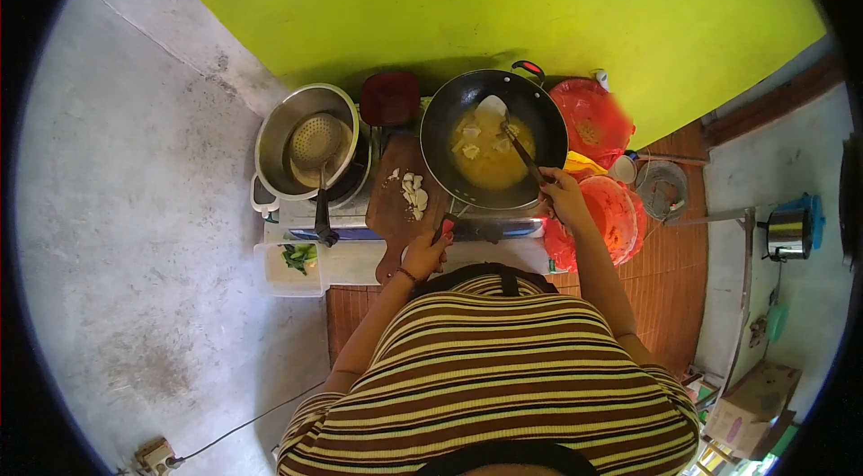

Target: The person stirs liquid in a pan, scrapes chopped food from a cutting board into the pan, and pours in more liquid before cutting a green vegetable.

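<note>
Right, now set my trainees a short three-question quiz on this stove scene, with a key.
1. True or false: the left hand grips the spatula.
2. Fill in: the chopped white pieces lie on the wooden ____.
3. Which utensil sits in the metal pot, its handle reaching over the rim?

Key:
1. False; the right hand holds the spatula.
2. Cutting board.
3. The perforated skimmer.

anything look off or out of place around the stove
Mainly the cutting board: it lies over the stove between the pot and wok, its handle jutting past the front edge, loose white pieces on top, so it seems easy to bump. I see no clear spill.
</note>
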Demonstrator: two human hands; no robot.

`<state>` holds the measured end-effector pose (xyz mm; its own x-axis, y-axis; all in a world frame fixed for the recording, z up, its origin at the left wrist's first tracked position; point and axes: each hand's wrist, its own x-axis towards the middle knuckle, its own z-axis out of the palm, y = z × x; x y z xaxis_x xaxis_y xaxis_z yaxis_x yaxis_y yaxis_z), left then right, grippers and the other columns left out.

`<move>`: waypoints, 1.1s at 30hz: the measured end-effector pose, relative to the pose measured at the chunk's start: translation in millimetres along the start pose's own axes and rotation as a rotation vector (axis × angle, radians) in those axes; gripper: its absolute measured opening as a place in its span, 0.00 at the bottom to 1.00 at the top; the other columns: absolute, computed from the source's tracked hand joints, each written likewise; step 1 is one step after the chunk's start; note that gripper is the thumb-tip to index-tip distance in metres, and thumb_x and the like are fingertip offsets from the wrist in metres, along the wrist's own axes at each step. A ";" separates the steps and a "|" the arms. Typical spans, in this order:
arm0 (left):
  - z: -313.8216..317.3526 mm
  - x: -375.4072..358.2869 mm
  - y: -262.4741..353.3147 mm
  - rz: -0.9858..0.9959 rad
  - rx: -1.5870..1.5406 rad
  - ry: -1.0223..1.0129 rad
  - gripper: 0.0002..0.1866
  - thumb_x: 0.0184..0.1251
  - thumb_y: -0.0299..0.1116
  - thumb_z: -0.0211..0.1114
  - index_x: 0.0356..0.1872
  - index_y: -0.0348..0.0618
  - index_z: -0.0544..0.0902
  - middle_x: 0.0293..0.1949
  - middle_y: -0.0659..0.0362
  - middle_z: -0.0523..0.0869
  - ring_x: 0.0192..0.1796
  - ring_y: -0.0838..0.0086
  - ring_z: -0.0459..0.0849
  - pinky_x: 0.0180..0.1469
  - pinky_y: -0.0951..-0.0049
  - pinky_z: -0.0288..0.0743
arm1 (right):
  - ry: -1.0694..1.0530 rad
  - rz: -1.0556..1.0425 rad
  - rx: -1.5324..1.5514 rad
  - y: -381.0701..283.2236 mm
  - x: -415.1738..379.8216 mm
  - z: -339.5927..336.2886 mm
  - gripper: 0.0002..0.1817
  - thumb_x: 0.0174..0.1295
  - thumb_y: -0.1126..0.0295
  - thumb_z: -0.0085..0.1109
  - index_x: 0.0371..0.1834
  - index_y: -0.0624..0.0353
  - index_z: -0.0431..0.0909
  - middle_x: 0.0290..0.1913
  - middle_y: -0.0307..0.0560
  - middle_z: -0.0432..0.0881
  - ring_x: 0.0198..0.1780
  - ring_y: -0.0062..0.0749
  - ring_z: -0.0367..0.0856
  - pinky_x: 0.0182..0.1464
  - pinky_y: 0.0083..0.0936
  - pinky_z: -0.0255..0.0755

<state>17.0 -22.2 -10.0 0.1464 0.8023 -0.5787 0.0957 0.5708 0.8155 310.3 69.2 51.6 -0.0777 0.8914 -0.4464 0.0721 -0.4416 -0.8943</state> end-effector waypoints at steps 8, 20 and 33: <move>-3.4 6.3 -11.3 -0.006 -0.057 -0.052 0.18 0.67 0.45 0.58 0.39 0.35 0.77 0.20 0.59 0.78 0.16 0.78 0.76 0.18 0.77 0.72 | 0.297 -0.258 -0.534 21.7 -13.4 -13.4 0.17 0.63 0.73 0.46 0.56 0.61 0.69 0.26 0.45 0.77 0.20 0.22 0.74 0.18 0.19 0.64; -3.7 1.7 -2.0 -0.031 -0.020 -0.057 0.19 0.66 0.46 0.59 0.37 0.37 0.78 0.17 0.62 0.76 0.13 0.78 0.73 0.16 0.78 0.67 | 0.010 -0.021 0.042 5.6 -38.3 4.3 0.19 0.62 0.72 0.50 0.57 0.60 0.69 0.21 0.44 0.75 0.13 0.23 0.68 0.15 0.20 0.61; -3.1 3.4 -4.1 -0.034 -0.038 -0.040 0.18 0.66 0.46 0.60 0.36 0.37 0.78 0.17 0.63 0.75 0.14 0.79 0.72 0.16 0.77 0.67 | 0.260 -0.400 -1.044 -1.2 -52.9 25.3 0.20 0.56 0.73 0.53 0.54 0.51 0.74 0.40 0.58 0.80 0.39 0.51 0.80 0.39 0.41 0.74</move>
<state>14.0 -21.2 -15.3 0.1833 0.7752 -0.6046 0.0635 0.6044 0.7942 289.1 20.0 75.6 -0.0819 0.9966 -0.0073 0.8873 0.0696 -0.4560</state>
